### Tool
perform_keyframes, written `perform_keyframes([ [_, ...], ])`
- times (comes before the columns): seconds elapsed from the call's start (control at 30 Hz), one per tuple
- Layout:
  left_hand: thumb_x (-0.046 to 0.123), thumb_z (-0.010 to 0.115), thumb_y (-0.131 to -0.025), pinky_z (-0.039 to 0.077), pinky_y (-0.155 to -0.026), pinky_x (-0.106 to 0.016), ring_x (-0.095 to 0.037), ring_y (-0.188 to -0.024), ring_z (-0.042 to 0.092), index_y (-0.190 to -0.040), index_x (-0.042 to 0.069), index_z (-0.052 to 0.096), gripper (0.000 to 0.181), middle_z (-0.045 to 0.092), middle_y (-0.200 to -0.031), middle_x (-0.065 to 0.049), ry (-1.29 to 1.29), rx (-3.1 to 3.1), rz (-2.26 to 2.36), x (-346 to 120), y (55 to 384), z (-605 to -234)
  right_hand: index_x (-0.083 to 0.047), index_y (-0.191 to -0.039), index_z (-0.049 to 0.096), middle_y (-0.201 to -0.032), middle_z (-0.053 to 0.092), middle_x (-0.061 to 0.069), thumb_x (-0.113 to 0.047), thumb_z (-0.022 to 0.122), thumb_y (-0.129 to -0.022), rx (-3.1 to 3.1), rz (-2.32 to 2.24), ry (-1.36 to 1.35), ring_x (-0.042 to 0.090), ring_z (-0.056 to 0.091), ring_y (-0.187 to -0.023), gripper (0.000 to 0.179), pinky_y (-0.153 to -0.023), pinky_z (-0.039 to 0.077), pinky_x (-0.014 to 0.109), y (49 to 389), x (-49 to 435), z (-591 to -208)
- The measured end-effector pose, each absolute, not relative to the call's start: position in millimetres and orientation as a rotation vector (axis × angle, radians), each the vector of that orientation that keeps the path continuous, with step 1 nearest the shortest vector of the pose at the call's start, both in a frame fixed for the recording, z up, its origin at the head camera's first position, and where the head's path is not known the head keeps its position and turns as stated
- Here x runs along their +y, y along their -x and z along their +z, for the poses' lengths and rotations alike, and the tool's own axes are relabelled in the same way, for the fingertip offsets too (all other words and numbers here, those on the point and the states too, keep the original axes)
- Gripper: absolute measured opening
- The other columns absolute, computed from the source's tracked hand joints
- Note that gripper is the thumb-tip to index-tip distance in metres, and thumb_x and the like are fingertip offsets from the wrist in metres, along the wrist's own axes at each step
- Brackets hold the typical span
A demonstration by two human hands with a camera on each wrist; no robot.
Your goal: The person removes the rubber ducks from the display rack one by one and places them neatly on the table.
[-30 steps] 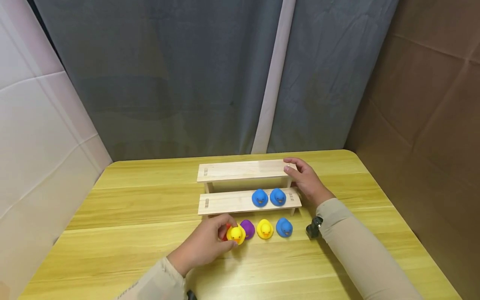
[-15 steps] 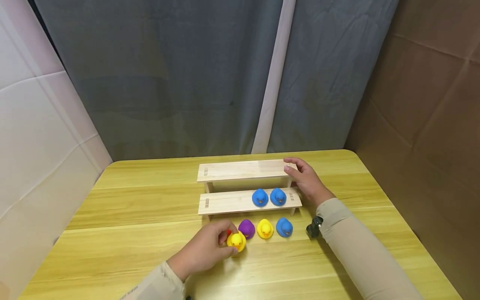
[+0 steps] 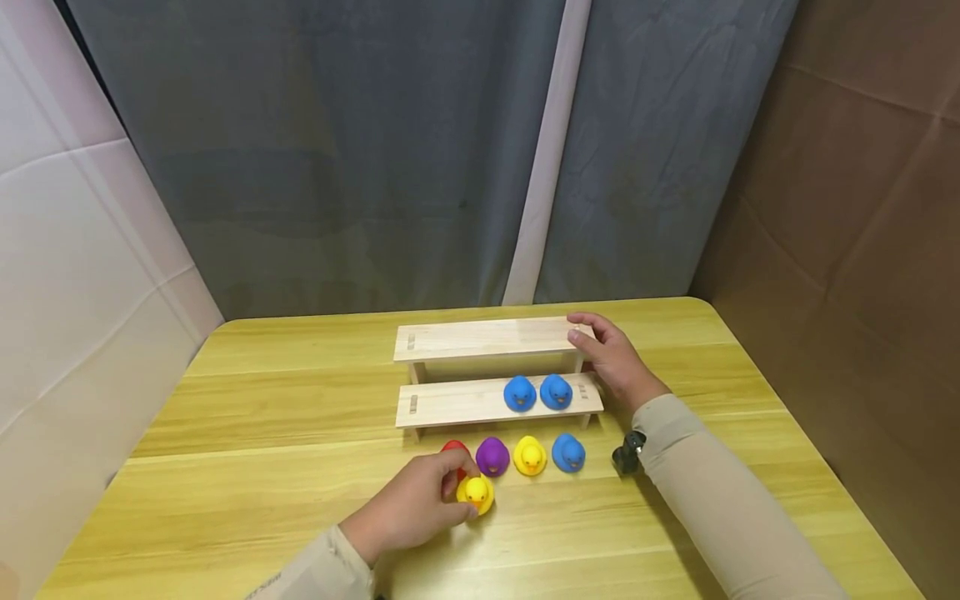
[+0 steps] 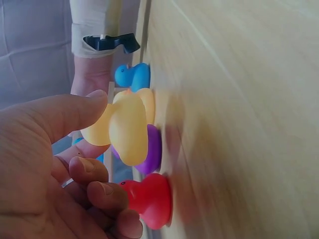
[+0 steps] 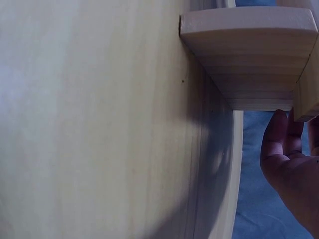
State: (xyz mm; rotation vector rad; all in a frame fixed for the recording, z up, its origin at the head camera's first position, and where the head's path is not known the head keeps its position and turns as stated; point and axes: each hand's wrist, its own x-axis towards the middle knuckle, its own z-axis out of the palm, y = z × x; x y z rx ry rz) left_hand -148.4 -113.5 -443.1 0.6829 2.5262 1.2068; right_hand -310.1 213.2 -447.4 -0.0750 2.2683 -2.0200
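My left hand (image 3: pixel 420 500) pinches a yellow rubber duck (image 3: pixel 477 493) between thumb and fingers, in front of the row of ducks. In the left wrist view that yellow duck (image 4: pixel 128 132) appears close over the table, overlapping a purple duck (image 4: pixel 153 152). A red duck (image 3: pixel 454 448), partly covered by the fingers, begins the row; purple (image 3: pixel 492 457), yellow (image 3: pixel 530 456) and blue (image 3: pixel 568 452) ducks follow to the right. On the far right, my right hand (image 3: pixel 611 358) holds the end of the upper board of a two-step wooden rack (image 3: pixel 487 337), its fingertips partly hidden in the right wrist view.
Two blue ducks (image 3: pixel 537 393) sit on the right half of the rack's lower step (image 3: pixel 453 406). The rack stands toward the back of a wooden table (image 3: pixel 247 467). A grey curtain (image 3: pixel 337 167) hangs behind, with cloth walls at both sides.
My left hand has drawn the pinched yellow duck slightly toward me and to the right, uncovering more of the red and purple ducks. The right hand has stayed on the rack.
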Motion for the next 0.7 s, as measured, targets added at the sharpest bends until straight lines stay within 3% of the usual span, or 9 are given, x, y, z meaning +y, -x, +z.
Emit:
perform_keyframes([
  [0.7, 0.014, 0.088, -0.084, 0.034, -0.054, -0.022, -0.005, -0.059, 0.041, -0.101, 0.019, 0.065, 0.029, 0.044, -0.068, 0.008, -0.670, 2.493, 1.160, -111.5, 148.1, -451.8, -0.015, -0.151, 0.052, -0.158, 0.045, 0.011, -0.032, 0.062, -0.108, 2.266, -2.016, 0.054, 0.035, 0.051, -0.136, 0.048, -0.113, 0.046, 0.056, 310.5, 213.6, -447.3],
])
